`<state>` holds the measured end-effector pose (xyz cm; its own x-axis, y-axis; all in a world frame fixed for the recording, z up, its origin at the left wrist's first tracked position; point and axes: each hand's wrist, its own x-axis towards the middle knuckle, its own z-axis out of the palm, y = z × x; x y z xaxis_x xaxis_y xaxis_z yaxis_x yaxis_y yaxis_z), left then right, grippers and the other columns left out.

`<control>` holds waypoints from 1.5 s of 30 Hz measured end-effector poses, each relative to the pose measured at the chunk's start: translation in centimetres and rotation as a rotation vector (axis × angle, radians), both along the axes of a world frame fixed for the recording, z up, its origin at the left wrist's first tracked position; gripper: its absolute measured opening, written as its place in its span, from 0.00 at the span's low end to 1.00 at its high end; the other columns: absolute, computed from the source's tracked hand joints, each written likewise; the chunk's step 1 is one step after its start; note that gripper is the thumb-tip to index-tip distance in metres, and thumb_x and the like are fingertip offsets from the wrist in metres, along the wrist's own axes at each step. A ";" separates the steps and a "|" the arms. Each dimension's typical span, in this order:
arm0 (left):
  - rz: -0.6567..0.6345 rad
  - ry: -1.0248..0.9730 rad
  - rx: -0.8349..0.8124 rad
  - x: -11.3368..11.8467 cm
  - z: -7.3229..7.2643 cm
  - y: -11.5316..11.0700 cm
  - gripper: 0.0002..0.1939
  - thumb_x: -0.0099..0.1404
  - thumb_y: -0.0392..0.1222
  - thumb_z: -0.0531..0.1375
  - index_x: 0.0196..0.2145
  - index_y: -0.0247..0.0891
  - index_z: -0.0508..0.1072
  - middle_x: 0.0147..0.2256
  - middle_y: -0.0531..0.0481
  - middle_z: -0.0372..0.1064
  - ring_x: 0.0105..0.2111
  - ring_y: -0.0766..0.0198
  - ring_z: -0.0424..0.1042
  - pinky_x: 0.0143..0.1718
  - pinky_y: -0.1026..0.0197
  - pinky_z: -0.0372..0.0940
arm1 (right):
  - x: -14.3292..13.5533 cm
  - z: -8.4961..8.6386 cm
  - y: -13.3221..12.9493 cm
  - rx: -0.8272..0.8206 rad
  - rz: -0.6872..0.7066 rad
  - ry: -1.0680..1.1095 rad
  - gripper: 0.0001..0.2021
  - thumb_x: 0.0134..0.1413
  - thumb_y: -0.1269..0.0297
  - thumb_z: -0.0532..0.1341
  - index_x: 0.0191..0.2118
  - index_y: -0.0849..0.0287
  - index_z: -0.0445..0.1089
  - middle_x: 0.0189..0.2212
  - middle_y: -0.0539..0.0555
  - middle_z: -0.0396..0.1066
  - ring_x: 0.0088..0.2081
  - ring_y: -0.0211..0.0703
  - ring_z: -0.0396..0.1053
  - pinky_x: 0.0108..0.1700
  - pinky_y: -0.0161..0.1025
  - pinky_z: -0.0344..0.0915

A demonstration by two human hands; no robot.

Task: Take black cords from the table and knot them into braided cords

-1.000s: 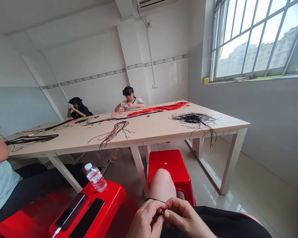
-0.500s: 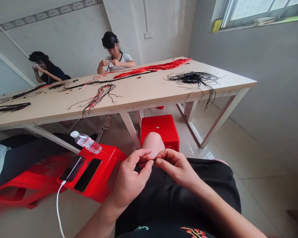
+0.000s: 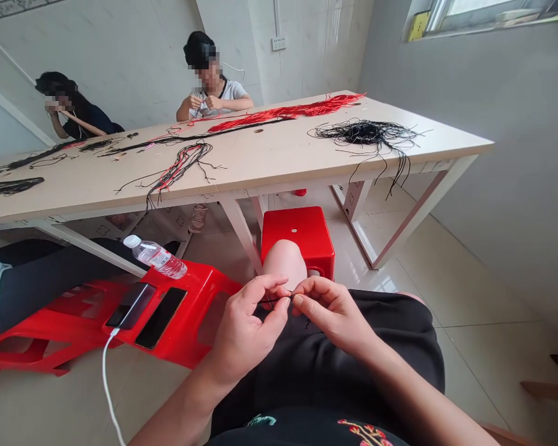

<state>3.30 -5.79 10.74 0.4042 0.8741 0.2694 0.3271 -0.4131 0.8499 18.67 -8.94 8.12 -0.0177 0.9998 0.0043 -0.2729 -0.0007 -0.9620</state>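
Above my lap, my left hand pinches a thin black cord between thumb and fingers. My right hand grips the same cord just to the right, its fingertips almost touching those of the left. A short dark end of cord hangs under the right fingers against the black clothing. On the table beyond lie a tangled black cord bundle, a long red cord bundle and a smaller mixed black and red bundle.
A red stool at my left bears a water bottle, a phone and a cabled device. Another red stool stands by my knee. Two people sit across the table; a third sits at far left.
The view has tilted and shifted slightly, so the table and stools appear a little higher. Both hands keep their pinch on the cord, with only small finger movement.
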 end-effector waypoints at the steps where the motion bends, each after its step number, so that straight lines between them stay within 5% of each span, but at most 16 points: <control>1: -0.006 -0.007 -0.014 0.0 0.1 0.0 0.13 0.60 0.34 0.59 0.43 0.42 0.70 0.34 0.53 0.72 0.34 0.68 0.73 0.38 0.65 0.70 | 0.0 -0.1 0.0 0.005 -0.001 -0.007 0.10 0.48 0.59 0.63 0.28 0.61 0.67 0.24 0.49 0.68 0.27 0.34 0.64 0.30 0.32 0.61; 18: -0.061 0.089 -0.193 -1.5 1.2 0.6 0.12 0.61 0.39 0.59 0.44 0.42 0.70 0.31 0.54 0.70 0.32 0.70 0.71 0.35 0.69 0.68 | 0.9 -0.4 -0.2 0.025 -0.078 -0.025 0.11 0.49 0.58 0.63 0.28 0.61 0.67 0.22 0.48 0.63 0.23 0.31 0.55 0.24 0.30 0.53; 31: 0.267 0.036 -0.058 -6.6 2.4 3.1 0.15 0.55 0.41 0.64 0.41 0.39 0.73 0.31 0.51 0.71 0.33 0.66 0.72 0.37 0.65 0.71 | 3.0 -1.2 -0.1 -0.042 -0.192 -0.066 0.14 0.49 0.53 0.63 0.29 0.61 0.66 0.20 0.46 0.58 0.20 0.29 0.48 0.20 0.30 0.46; 45: 0.372 -0.090 0.003 -6.4 2.6 2.9 0.15 0.51 0.42 0.67 0.37 0.37 0.74 0.29 0.51 0.72 0.30 0.65 0.73 0.34 0.65 0.71 | 3.3 -1.3 -0.1 -0.047 -0.172 -0.125 0.14 0.49 0.54 0.64 0.29 0.61 0.67 0.21 0.47 0.60 0.20 0.29 0.50 0.22 0.31 0.48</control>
